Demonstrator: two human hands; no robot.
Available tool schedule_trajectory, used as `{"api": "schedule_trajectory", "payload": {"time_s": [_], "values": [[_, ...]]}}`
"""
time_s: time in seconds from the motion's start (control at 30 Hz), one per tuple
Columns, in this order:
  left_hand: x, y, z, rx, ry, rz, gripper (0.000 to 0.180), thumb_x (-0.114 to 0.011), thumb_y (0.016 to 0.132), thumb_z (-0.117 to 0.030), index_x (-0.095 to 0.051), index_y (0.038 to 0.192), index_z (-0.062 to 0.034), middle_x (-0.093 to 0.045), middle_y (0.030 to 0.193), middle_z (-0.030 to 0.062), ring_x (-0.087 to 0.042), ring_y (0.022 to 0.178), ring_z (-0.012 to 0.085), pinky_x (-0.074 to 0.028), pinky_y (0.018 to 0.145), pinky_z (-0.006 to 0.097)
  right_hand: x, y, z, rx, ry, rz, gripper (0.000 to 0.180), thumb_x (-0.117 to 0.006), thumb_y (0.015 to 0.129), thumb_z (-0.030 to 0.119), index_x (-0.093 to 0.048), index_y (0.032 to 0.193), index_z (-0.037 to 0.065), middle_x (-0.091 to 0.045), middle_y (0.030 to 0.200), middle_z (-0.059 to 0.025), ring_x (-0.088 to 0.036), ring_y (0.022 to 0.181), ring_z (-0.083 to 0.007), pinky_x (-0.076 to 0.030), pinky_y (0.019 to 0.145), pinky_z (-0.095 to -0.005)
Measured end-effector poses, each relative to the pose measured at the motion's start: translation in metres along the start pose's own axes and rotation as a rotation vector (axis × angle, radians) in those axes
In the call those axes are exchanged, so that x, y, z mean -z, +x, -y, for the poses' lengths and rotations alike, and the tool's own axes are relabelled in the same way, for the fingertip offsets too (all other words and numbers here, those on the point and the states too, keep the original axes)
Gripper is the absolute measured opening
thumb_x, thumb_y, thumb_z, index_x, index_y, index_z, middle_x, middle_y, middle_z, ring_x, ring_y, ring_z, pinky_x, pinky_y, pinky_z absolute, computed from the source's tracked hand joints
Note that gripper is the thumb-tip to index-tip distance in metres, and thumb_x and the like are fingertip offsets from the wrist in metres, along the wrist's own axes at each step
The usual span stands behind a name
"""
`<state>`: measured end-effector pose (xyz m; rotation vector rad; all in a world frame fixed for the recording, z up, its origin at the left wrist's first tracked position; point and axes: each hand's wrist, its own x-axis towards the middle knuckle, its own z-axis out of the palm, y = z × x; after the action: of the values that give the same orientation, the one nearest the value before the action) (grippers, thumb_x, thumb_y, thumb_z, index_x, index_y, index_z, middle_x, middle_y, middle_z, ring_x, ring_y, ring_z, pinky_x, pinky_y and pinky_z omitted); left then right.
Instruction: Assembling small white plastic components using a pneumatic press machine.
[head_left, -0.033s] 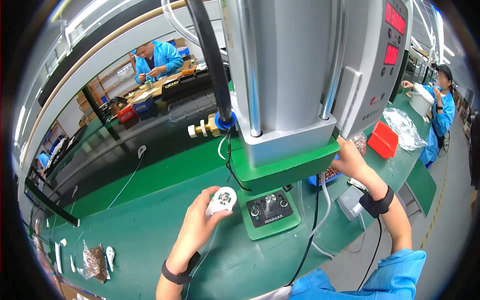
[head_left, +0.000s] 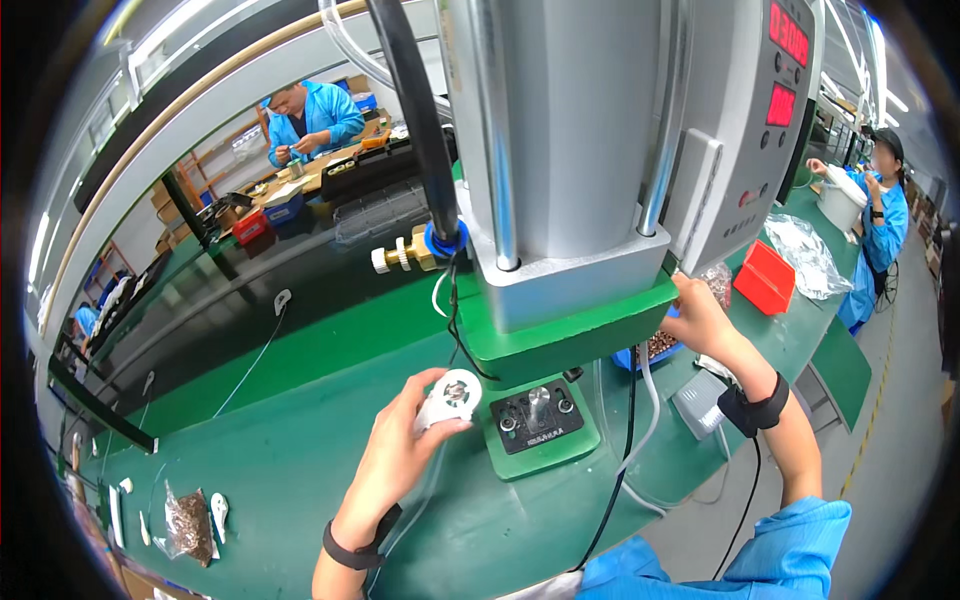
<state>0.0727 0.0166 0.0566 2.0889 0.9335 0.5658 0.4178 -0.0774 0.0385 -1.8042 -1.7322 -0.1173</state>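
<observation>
Between the thumb and fingers of my left hand (head_left: 400,440) is a white plastic housing (head_left: 448,397). Its round open face shows a metal centre, and a pale cord hangs below it. Just to the right of it, a black fixture plate (head_left: 538,415) with an upright metal pin sits on the green press base (head_left: 548,455). Above stands the press's green block (head_left: 570,332) under a grey cylinder (head_left: 575,130). My right hand (head_left: 705,322) is at the press's right side, near a blue bin (head_left: 628,359) of small copper-coloured parts. Its fingers look curled, with their tips hidden behind the press.
A red bin (head_left: 765,278) and a clear plastic bag (head_left: 808,258) lie at the right. A bag of small brown parts (head_left: 190,525) and another white housing (head_left: 219,515) lie at left. Cables (head_left: 625,470) cross the green table (head_left: 300,500). Two co-workers sit farther off.
My left hand has shifted slightly right with the white housing, nearer the fixture plate. My right hand stays in the same place.
</observation>
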Motion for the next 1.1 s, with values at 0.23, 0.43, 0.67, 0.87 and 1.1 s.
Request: {"api": "schedule_trajectory", "payload": {"time_s": [0.23,0.43,0.67,0.87,1.1], "values": [[-0.032,0.009,-0.027,-0.211,-0.211,0.039,0.047,-0.070,0.075,-0.015,-0.051,0.113,0.0045,-0.064,0.091,0.0168,-0.061,0.080,0.0200,-0.046,0.072,0.029,0.017,-0.010,0.061,-0.277,0.566,0.157,0.010,-0.062,0.075,0.007,-0.061,0.080,-0.001,-0.054,0.072,-0.0035,-0.049,0.062,-0.0078,-0.040,0.056,-0.0228],[-0.036,0.015,-0.028,-0.205,-0.069,0.086,0.045,-0.070,0.076,-0.018,-0.054,0.110,0.0045,-0.065,0.089,0.0169,-0.063,0.077,0.0206,-0.047,0.071,0.030,0.008,-0.019,0.064,-0.194,0.519,0.194,0.013,-0.064,0.073,0.010,-0.061,0.081,0.000,-0.053,0.072,-0.0020,-0.046,0.064,-0.0082,-0.037,0.056,-0.0238],[-0.039,0.020,-0.021,-0.144,-0.103,0.121,0.047,-0.071,0.075,-0.021,-0.055,0.112,0.0034,-0.065,0.088,0.0162,-0.062,0.074,0.0169,-0.047,0.069,0.029,-0.012,-0.003,0.097,-0.037,0.674,0.199,0.019,-0.067,0.071,0.012,-0.061,0.085,0.001,-0.060,0.081,-0.0055,-0.051,0.069,-0.0115,-0.041,0.063,-0.0260],[-0.044,0.020,-0.015,-0.131,-0.110,0.120,0.040,-0.069,0.076,-0.023,-0.057,0.107,-0.0005,-0.065,0.083,0.0152,-0.059,0.068,0.0227,-0.046,0.064,0.032,-0.039,0.007,0.103,0.135,0.537,0.228,0.018,-0.063,0.074,0.010,-0.060,0.091,0.004,-0.062,0.083,-0.0062,-0.057,0.072,-0.0158,-0.045,0.068,-0.0290],[-0.043,0.022,-0.010,-0.171,-0.068,0.091,0.034,-0.068,0.076,-0.030,-0.061,0.099,-0.0064,-0.063,0.071,0.0162,-0.059,0.060,0.0324,-0.045,0.057,0.037,-0.050,0.008,0.099,0.183,0.496,0.229,0.015,-0.063,0.076,0.011,-0.062,0.090,0.005,-0.061,0.081,-0.0069,-0.059,0.075,-0.0173,-0.046,0.066,-0.0295]]}}
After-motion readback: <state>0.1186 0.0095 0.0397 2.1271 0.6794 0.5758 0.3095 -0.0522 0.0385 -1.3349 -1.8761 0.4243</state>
